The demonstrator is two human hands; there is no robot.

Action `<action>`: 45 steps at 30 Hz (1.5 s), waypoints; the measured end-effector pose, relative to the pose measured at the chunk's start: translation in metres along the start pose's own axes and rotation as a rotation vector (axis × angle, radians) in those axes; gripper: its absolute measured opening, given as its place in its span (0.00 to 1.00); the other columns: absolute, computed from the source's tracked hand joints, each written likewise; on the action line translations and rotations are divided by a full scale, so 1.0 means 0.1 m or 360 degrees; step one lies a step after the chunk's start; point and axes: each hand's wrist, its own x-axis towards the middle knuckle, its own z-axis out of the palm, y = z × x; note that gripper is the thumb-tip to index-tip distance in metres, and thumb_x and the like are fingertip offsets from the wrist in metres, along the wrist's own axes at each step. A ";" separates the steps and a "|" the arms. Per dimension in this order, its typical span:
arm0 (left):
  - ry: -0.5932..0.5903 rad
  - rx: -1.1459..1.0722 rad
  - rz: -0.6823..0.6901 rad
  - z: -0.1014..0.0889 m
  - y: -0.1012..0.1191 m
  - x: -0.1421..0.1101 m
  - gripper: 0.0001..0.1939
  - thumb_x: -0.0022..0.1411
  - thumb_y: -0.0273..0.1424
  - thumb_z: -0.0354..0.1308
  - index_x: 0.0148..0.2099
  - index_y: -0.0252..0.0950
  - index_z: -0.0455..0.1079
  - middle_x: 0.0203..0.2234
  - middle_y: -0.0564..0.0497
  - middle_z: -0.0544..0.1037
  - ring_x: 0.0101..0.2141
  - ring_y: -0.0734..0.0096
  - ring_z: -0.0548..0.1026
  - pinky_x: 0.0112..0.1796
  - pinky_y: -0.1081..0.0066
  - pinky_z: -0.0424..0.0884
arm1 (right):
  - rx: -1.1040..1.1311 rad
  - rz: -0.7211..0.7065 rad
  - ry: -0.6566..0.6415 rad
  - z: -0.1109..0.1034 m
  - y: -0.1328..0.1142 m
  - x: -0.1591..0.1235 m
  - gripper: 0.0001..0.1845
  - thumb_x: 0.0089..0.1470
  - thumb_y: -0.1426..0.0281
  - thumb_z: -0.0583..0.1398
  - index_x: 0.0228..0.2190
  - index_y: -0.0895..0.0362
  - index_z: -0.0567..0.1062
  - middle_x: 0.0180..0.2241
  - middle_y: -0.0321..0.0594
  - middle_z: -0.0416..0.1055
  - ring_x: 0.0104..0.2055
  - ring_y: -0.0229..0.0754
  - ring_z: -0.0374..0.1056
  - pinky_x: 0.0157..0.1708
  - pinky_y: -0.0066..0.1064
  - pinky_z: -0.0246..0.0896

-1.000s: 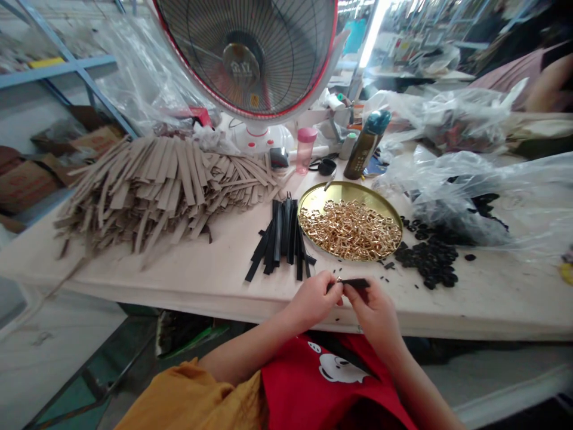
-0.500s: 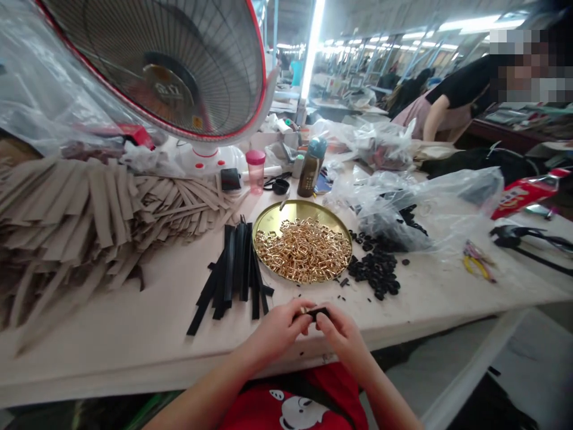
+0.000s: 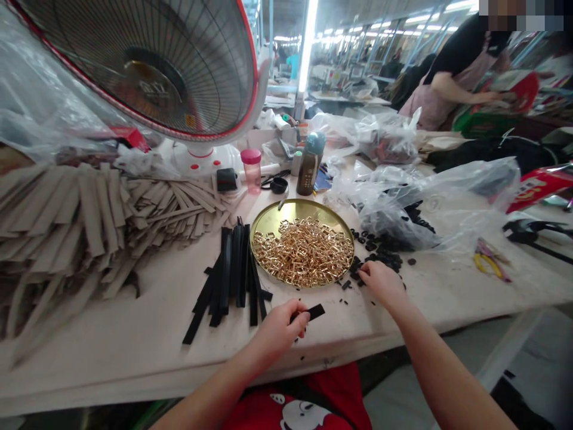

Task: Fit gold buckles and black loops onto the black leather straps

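My left hand (image 3: 283, 323) is closed around a short black strip (image 3: 316, 312) near the table's front edge; the strip's free end sticks out to the right. At the near side of a heap of small black loop-like pieces (image 3: 388, 259), my right hand (image 3: 384, 284) has its fingertips pinched together. What lies between those fingertips is too small to make out. A round gold tray (image 3: 267, 216) stands just beyond both hands, heaped with small gold metal buckles (image 3: 304, 254). Left of the tray lies a bundle of longer black strips (image 3: 227, 269).
Grey-beige strips (image 3: 94, 209) are piled at the left under a large fan (image 3: 152, 77). Behind the tray stand a pink-lidded cup (image 3: 252, 173) and a dark bottle (image 3: 310, 167). Plastic bags (image 3: 389, 215) and yellow-handled snips (image 3: 490, 264) lie right. A co-worker (image 3: 452, 83) bends in the background.
My right hand has left the black strip and moved right and forward to the black pieces. My left hand keeps the strip. The co-worker is now more upright, and the view has shifted slightly.
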 end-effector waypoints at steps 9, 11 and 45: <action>0.0060 0.0009 0.0150 -0.03 0.11 -0.20 0.11 0.60 0.36 0.47 0.35 0.35 0.65 0.21 0.57 0.69 0.25 0.75 0.66 0.29 0.76 0.59 | -0.0055 0.0027 0.0148 -0.11 0.05 -0.12 0.13 0.55 0.73 0.51 0.42 0.60 0.71 0.41 0.47 0.71 0.40 0.43 0.67 0.36 0.29 0.55; 0.0072 -0.0007 0.0185 -0.04 0.10 -0.26 0.11 0.60 0.36 0.46 0.36 0.34 0.65 0.21 0.56 0.69 0.25 0.75 0.66 0.29 0.76 0.59 | -0.0078 0.0018 0.0143 -0.13 0.05 -0.09 0.14 0.56 0.73 0.50 0.41 0.60 0.72 0.42 0.48 0.70 0.41 0.43 0.67 0.37 0.29 0.56; 0.0349 0.0348 0.0300 -0.12 0.34 -0.06 0.12 0.57 0.34 0.48 0.32 0.36 0.71 0.21 0.54 0.71 0.22 0.76 0.64 0.24 0.76 0.55 | 0.2371 0.0144 -0.0104 -0.29 -1.08 -0.94 0.17 0.41 0.55 0.65 0.28 0.56 0.74 0.22 0.36 0.68 0.27 0.39 0.63 0.29 0.30 0.62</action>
